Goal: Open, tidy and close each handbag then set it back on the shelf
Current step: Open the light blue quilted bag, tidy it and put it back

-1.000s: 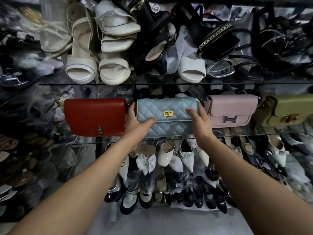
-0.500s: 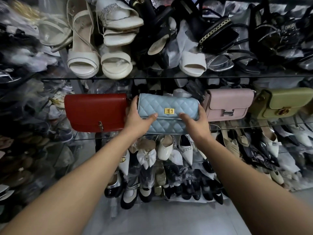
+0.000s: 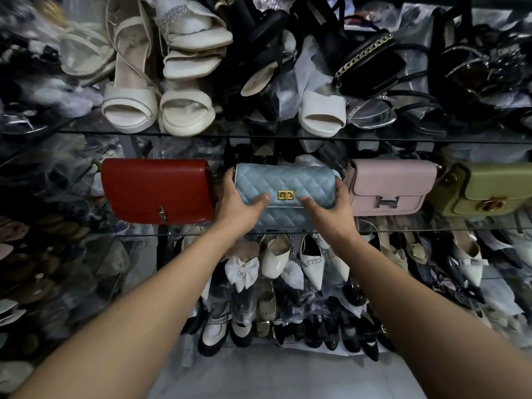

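The glass shelf (image 3: 86,235) crossed the view at mid-height and carried four handbags in one row, all with flaps closed and clasps facing the camera.

The upper shelf (image 3: 259,137), at 12 o'clock from the row, held white sandals (image 3: 129,106) at 11 o'clock and black strappy shoes (image 3: 371,67) at 1 o'clock. At 6 o'clock, below the row, stood pointed white shoes (image 3: 312,262) and black flats (image 3: 357,341), many in clear wrapping.

The red handbag (image 3: 155,188) stood at 9 o'clock from the centre bag. The pink handbag (image 3: 391,182) stood at 3 o'clock, just beside the centre bag. The green handbag (image 3: 489,190) stood further out at 3 o'clock, just beside the pink one.

The blue quilted handbag (image 3: 285,180) occupied the centre of the row, upright, between the red and pink bags. Its lower edge sat at the level of the shelf front. Whether it rested on the glass could not be told.

The left hand (image 3: 239,205) held the bag's 9 o'clock end. Its grip was closed: fingers went round behind that end and the thumb lay across the quilted front.

The right hand (image 3: 331,211) held the 3 o'clock end in a mirrored grip, fingers behind, thumb on the front.

The gold clasp (image 3: 285,195) sat between the two thumb tips, apart from both.
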